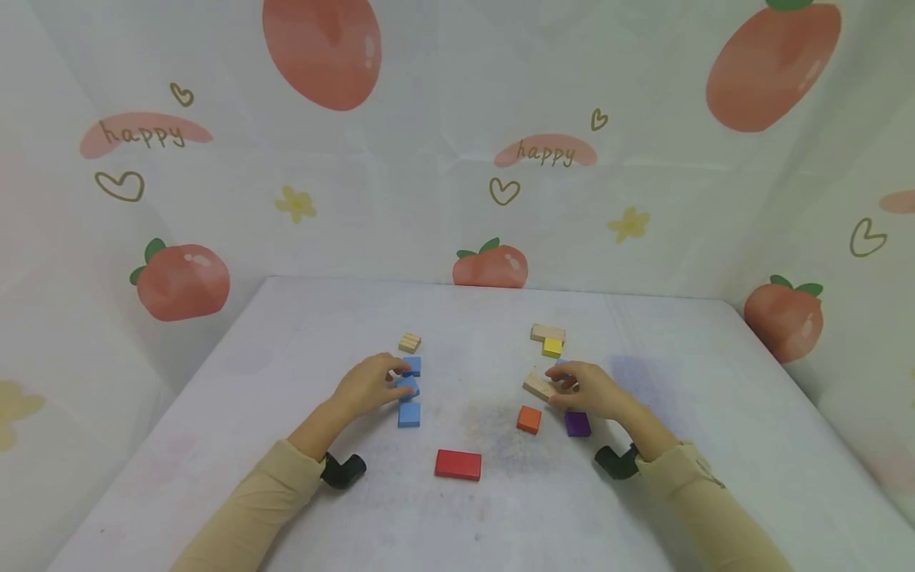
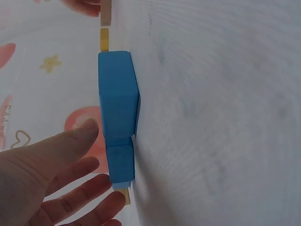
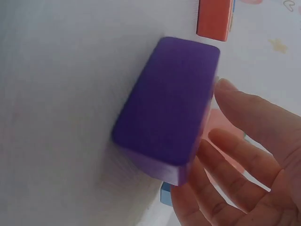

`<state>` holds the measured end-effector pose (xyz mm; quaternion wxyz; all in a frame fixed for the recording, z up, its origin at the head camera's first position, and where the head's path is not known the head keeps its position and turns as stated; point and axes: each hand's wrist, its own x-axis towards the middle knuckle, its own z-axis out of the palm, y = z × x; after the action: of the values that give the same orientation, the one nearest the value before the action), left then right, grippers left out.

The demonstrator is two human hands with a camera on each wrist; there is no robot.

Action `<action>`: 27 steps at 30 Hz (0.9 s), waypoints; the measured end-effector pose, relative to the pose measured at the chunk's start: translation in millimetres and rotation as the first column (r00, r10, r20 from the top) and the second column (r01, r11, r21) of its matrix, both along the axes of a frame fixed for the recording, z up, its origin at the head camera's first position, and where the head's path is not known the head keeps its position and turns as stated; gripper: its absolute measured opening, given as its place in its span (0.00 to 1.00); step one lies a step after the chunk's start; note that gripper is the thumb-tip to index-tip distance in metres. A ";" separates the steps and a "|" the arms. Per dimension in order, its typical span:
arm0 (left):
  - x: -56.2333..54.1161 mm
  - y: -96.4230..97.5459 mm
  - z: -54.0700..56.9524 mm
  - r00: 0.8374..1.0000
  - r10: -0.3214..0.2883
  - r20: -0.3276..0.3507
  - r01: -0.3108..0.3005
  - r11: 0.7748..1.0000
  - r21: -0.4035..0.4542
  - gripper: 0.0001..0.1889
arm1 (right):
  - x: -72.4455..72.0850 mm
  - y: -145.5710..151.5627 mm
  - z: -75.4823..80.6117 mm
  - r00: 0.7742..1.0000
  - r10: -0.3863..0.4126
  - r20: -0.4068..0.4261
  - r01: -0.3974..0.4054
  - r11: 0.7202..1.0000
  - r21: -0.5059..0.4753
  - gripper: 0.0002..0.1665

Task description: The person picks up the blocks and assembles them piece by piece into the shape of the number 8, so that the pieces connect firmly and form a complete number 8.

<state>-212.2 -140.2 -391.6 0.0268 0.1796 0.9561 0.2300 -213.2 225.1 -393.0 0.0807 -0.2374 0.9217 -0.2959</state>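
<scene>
My left hand (image 1: 368, 384) is beside a column of blue blocks, with its fingertips over the far blue block (image 1: 414, 364) and its thumb over the middle blue block (image 1: 407, 384). Nearest me in that column lies another blue block (image 1: 410, 415). In the left wrist view the thumb and fingers are spread apart next to the blocks. My right hand (image 1: 593, 391) hovers over a wooden plank (image 1: 534, 385), its fingers loosely bent and partly hiding a blue block (image 1: 562, 362). A purple block (image 3: 167, 99) looms large before that hand in the right wrist view.
A red block (image 1: 458, 465) lies at the front middle, an orange block (image 1: 529, 419) left of the purple one. Farther back are a ridged wooden piece (image 1: 410, 342), a yellow block (image 1: 553, 348) and another wooden plank (image 1: 547, 332). A printed cloth (image 1: 429, 199) hangs behind the table.
</scene>
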 end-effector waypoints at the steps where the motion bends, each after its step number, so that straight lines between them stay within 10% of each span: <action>1: -0.3 -0.2 0.0 1.000 -0.002 0.005 0.002 1.000 0.001 0.19 | 0.1 -0.3 -0.2 1.000 -0.001 0.005 0.001 1.000 -0.002 0.24; 27: -5.0 -2.8 -6.2 0.997 -0.008 0.080 0.003 0.998 0.060 0.17 | -5.6 -4.2 -4.6 0.996 -0.044 0.073 0.047 0.999 -0.029 0.21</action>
<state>-217.2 -142.9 -397.8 0.0603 0.1737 0.9465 0.2653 -218.8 220.9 -397.6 0.1038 -0.2066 0.9188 -0.3200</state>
